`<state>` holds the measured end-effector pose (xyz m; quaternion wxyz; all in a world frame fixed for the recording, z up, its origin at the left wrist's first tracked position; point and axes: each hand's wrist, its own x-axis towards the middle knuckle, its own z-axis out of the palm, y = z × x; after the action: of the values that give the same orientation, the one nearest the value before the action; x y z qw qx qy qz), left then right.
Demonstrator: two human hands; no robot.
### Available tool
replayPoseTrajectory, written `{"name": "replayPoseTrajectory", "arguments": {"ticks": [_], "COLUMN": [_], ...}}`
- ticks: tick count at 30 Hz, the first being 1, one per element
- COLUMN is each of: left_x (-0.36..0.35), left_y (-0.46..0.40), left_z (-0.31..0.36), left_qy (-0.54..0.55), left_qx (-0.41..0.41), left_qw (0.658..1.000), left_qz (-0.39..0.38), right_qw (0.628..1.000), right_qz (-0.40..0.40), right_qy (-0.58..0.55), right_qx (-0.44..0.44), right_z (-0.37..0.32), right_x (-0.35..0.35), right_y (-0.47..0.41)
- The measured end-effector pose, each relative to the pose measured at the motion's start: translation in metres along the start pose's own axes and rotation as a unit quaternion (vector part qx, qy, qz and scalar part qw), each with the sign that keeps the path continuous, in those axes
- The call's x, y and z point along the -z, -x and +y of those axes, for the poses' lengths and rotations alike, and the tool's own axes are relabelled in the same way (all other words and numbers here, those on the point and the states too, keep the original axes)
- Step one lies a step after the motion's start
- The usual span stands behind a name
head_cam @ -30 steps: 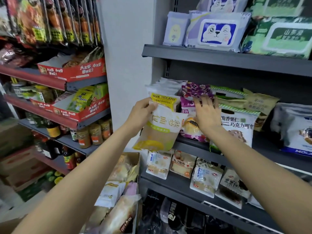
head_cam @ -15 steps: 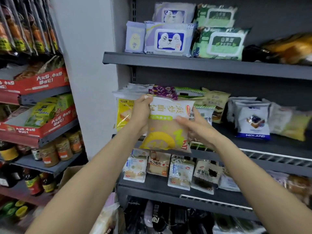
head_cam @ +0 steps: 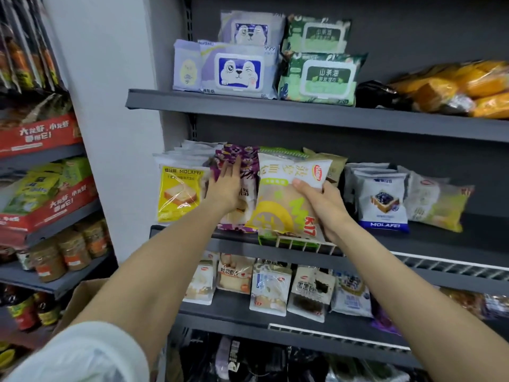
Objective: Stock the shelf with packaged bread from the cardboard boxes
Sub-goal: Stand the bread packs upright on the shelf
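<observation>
My right hand (head_cam: 323,206) grips a white and yellow bread packet (head_cam: 286,199), held upright at the front of the middle grey shelf (head_cam: 440,238). My left hand (head_cam: 224,188) lies flat with straight fingers against the purple-patterned bread packets (head_cam: 242,158) just left of it. A yellow toast packet (head_cam: 180,193) stands at the shelf's left end. Blue and white bread packets (head_cam: 381,199) stand to the right. A corner of the cardboard box (head_cam: 82,296) shows below my left forearm.
Wet-wipe packs (head_cam: 239,70) and orange bread loaves (head_cam: 462,86) fill the top shelf. Small bread packets (head_cam: 271,290) line the lower shelf. A white pillar (head_cam: 110,106) separates a left rack holding red display boxes (head_cam: 38,136) and sauce jars (head_cam: 71,249).
My left hand has let go of the white and yellow packet and moved left onto the purple packets. The right hand now holds the packet alone, shifted right. The view moved up and right.
</observation>
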<state>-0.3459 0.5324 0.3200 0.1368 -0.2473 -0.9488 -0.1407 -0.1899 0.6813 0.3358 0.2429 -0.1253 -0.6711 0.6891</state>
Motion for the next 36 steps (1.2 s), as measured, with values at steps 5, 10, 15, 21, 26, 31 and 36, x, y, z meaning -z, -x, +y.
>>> {"name": "replayPoseTrajectory", "arguments": {"ticks": [5, 10, 15, 21, 26, 31, 36], "left_x": [0.009, 0.025, 0.01, -0.023, -0.024, -0.005, -0.02], "left_y": [-0.006, 0.006, 0.027, 0.029, 0.04, 0.05, 0.048], "left_z": [-0.001, -0.006, -0.005, 0.006, 0.002, -0.004, 0.0], "left_qy": [-0.117, 0.007, 0.464, 0.648, 0.434, 0.01, 0.175], "left_qx": [-0.055, 0.054, 0.308, 0.418, 0.288, 0.151, 0.119], "left_qw": [0.986, 0.971, 0.798, 0.625, 0.848, 0.986, 0.976], "left_qz": [0.105, 0.231, 0.231, 0.12, -0.101, -0.075, -0.045], "right_qw": [0.999, 0.997, 0.985, 0.977, 0.984, 0.986, 0.988], "right_qz": [0.027, 0.049, 0.043, 0.058, 0.037, 0.031, 0.02], "right_qy": [-0.027, -0.067, -0.161, -0.184, -0.155, -0.137, -0.126], "right_qx": [-0.012, -0.011, -0.05, -0.091, -0.079, -0.084, -0.085], "right_z": [0.016, 0.023, 0.026, 0.036, 0.041, 0.044, 0.046], "right_x": [-0.007, -0.013, -0.016, -0.022, -0.023, -0.024, -0.02], "right_y": [-0.013, -0.016, -0.022, -0.024, -0.028, -0.03, -0.031]}}
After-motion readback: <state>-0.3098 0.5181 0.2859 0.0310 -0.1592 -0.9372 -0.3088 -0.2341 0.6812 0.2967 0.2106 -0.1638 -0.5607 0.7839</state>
